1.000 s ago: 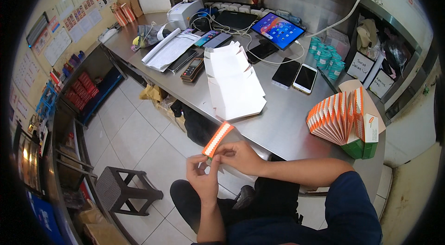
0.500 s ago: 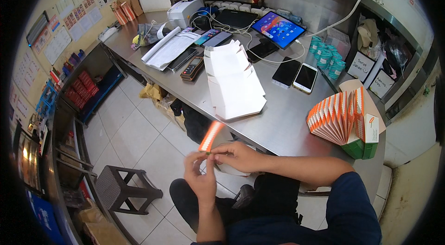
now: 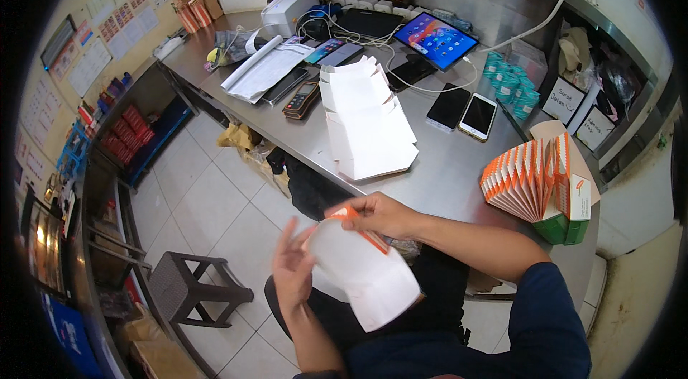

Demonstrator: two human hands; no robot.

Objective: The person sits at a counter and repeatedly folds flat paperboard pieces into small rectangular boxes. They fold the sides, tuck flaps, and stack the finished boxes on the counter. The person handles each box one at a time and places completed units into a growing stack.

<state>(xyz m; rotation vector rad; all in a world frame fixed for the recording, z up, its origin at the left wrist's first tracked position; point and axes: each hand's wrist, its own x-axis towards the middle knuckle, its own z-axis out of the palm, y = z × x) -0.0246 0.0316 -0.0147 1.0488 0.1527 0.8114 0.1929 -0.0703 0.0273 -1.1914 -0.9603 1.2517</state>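
Over my lap, a folding carton [image 3: 376,282] with a white inside and an orange patterned edge hangs partly opened out. My right hand [image 3: 387,216] is closed on its upper orange edge. Beside the carton's left side is my left hand [image 3: 292,268], fingers spread and smeared by motion; whether its thumb touches the cardboard I cannot tell. A stack of white carton blanks [image 3: 369,128] lies on the steel table [image 3: 448,189] in front of me. To the right, several flat orange, white and green cartons [image 3: 519,182] stand fanned out.
Two phones [image 3: 476,118] and a propped tablet [image 3: 436,41] are behind the blanks, with white cables around them. An orange-black handheld device [image 3: 301,100], papers [image 3: 265,69] and a white printer-like box [image 3: 288,13] stand further left. Teal rolls [image 3: 510,85] sit at right; a brown stool [image 3: 193,287] is on the floor.
The carton has swung round and opened out, its white inside now facing up. My right hand has moved slightly up and right; my left hand has come off the edge with fingers spread.
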